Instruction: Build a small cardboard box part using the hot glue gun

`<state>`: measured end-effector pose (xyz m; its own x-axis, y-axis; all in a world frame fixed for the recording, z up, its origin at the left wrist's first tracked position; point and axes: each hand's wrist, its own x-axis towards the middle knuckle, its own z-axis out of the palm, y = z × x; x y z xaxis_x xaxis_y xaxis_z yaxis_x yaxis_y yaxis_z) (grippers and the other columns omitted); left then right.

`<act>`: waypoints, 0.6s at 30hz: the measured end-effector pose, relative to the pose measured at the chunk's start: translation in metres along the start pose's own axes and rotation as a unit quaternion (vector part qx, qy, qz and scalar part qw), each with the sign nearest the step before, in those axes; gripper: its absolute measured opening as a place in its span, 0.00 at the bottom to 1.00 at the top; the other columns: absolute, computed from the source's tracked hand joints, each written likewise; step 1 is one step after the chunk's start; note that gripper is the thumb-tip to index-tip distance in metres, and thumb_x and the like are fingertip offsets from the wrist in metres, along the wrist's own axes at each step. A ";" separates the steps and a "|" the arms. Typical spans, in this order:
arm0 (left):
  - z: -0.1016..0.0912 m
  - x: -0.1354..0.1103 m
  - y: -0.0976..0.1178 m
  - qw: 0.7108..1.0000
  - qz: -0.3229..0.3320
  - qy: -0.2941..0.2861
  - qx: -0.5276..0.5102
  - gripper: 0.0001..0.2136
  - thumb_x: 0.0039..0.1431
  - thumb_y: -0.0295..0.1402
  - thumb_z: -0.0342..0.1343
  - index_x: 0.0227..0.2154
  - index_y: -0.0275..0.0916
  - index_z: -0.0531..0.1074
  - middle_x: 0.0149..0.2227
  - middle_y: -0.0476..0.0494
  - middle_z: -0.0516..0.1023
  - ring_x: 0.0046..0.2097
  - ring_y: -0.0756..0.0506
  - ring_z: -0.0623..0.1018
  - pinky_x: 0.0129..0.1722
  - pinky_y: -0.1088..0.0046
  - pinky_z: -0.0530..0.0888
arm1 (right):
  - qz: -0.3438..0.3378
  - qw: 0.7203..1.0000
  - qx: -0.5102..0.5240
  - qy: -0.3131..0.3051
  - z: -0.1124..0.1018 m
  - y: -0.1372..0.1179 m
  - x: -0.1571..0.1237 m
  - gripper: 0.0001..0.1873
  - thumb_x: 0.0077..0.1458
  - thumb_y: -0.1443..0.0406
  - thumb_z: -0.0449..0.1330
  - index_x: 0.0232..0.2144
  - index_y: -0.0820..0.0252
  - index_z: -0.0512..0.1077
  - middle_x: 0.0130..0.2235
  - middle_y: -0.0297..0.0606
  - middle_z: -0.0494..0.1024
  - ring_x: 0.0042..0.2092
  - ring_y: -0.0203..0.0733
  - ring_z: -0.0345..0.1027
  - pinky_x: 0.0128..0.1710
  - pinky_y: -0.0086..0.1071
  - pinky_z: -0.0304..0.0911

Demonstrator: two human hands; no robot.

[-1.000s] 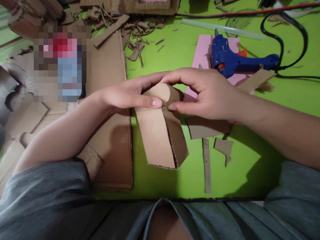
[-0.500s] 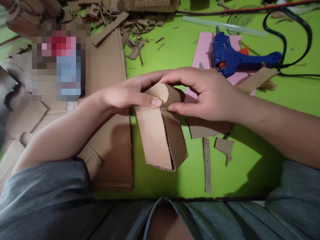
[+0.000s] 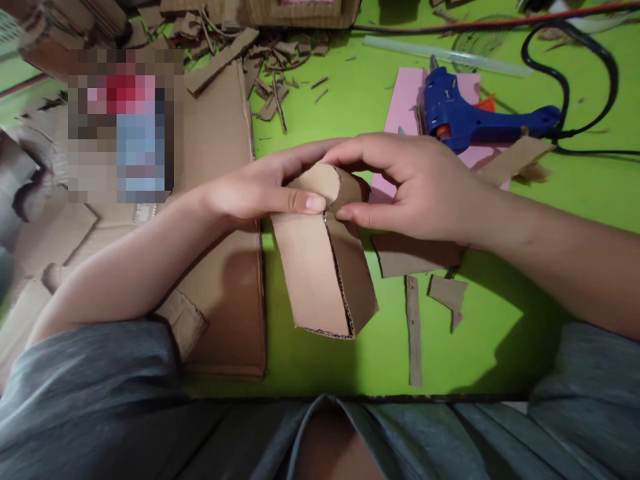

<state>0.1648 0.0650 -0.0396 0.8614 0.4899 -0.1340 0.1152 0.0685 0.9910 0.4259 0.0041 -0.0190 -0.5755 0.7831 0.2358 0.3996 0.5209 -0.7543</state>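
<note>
Pressure matters: left hand (image 3: 250, 192) and right hand (image 3: 423, 190) each pinch the cardboard piece (image 3: 316, 280) at its curved top seam; squeezing evenly from 2 sides should hold the edges flush.

Brightly and evenly lit from above and slightly ahead, with soft dark shadows thrown toward the near edge of the green table (image 3: 480, 360) beneath the folded cardboard piece (image 3: 315, 273) and the right hand (image 3: 420, 190) with its forearm. Faint sheen on the blue glue gun (image 3: 470, 120). Crisp in the middle, smeared and bowed toward the left edge and corners; coarse pixelated patch (image 3: 123, 127) upper left.
</note>
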 end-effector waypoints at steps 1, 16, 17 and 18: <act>0.001 -0.001 0.000 1.000 0.002 0.006 -0.001 0.39 0.55 0.63 0.81 0.66 0.52 0.84 0.74 0.47 0.83 0.83 0.22 0.74 0.85 0.48 0.78 | 0.003 1.000 -0.005 -0.001 0.000 -0.001 -0.001 0.26 0.66 0.58 0.65 0.64 0.51 0.83 0.65 0.40 0.89 0.66 0.61 0.84 0.68 0.55 0.82; -0.017 -0.004 -0.008 0.998 0.013 0.012 0.053 0.42 0.59 0.61 0.81 0.74 0.56 0.80 0.80 0.54 0.77 0.85 0.25 0.72 0.87 0.48 0.75 | 0.016 0.999 -0.032 0.006 0.007 -0.006 -0.007 0.27 0.68 0.60 0.62 0.67 0.51 0.81 0.65 0.40 0.89 0.63 0.59 0.85 0.65 0.53 0.82; -0.018 -0.004 -0.008 0.998 0.012 0.014 0.064 0.43 0.60 0.62 0.81 0.75 0.55 0.79 0.81 0.54 0.76 0.85 0.25 0.71 0.87 0.48 0.74 | 0.019 0.999 -0.032 0.008 0.007 -0.006 -0.008 0.27 0.68 0.60 0.62 0.67 0.52 0.81 0.65 0.41 0.89 0.62 0.59 0.86 0.64 0.53 0.83; -0.018 -0.005 -0.008 0.997 0.015 0.014 0.078 0.44 0.60 0.63 0.80 0.75 0.55 0.78 0.81 0.53 0.75 0.85 0.25 0.70 0.88 0.48 0.73 | 0.021 0.999 -0.032 0.009 0.006 -0.006 -0.008 0.27 0.68 0.60 0.63 0.67 0.53 0.81 0.64 0.42 0.89 0.61 0.59 0.86 0.64 0.53 0.83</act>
<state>0.1509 0.0782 -0.0466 0.8516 0.5140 -0.1027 0.1677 -0.0815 0.9825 0.4238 -0.0076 -0.0206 -0.5441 0.8104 0.2172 0.4678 0.5079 -0.7233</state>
